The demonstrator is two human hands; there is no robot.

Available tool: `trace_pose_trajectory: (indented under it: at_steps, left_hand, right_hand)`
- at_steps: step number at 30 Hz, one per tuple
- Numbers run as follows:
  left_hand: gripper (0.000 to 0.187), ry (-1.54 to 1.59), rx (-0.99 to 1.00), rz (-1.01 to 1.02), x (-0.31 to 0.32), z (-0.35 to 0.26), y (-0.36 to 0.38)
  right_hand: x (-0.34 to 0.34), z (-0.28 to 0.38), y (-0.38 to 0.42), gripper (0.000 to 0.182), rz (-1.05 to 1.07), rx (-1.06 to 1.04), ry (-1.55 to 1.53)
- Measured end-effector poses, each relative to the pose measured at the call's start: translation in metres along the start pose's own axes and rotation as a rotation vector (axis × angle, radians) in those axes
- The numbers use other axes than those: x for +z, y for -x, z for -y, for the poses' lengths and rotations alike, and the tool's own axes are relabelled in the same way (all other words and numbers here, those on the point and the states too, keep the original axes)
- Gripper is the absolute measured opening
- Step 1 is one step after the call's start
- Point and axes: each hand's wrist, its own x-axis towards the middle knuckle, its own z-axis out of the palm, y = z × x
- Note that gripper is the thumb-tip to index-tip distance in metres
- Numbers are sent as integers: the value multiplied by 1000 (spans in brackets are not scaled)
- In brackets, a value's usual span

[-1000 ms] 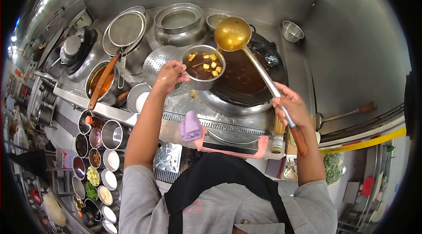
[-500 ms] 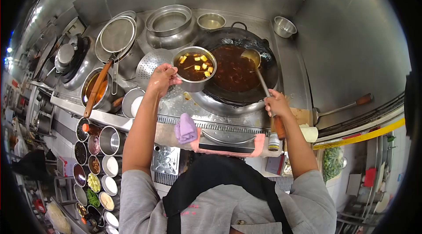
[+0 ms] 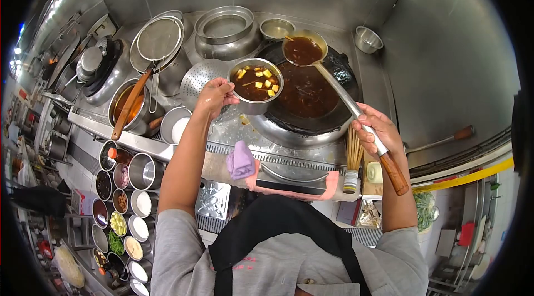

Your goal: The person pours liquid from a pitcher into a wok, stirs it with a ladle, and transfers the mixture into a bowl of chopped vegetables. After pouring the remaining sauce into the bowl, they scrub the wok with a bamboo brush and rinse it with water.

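My left hand [image 3: 218, 96] grips the rim of a metal pot [image 3: 255, 108], which holds dark broth with pale yellow cubes. Beside it, a black wok [image 3: 347, 108] contains more of the dark brown liquid. My right hand [image 3: 380, 129] is wrapped round the metal shaft of a long ladle [image 3: 345, 96] with a wooden end. The ladle's bowl, full of brown liquid, is raised over the wok's far edge, up and to the right of the pot.
A perforated skimmer [image 3: 201, 76], a large steel pot [image 3: 222, 48] and strainers [image 3: 158, 38] lie to the left. Ingredient bowls [image 3: 143, 171] fill the lower left. A purple cloth [image 3: 241, 160] and chopsticks [image 3: 354, 148] are near the front edge. A small bowl [image 3: 367, 39] sits at the back right.
My right hand has raised the ladle out of the wok, now filled with liquid, and its handle has swung outward to the right. The view has shifted slightly; my left hand keeps holding the pot.
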Motion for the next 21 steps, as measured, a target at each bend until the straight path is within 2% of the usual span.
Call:
trace_pose_trajectory:
  at_steps: [8, 13, 21]
  left_hand:
    - [11, 10, -8, -4, 4, -2, 2]
    - [11, 11, -11, 10, 1, -1, 0]
    - [11, -7, -11, 39, -3, 1, -1]
  right_hand:
    - [51, -8, 4, 60, 5, 33, 387]
    - [60, -32, 11, 60, -43, -227, 880]
    - [44, -33, 8, 60, -20, -188, 663]
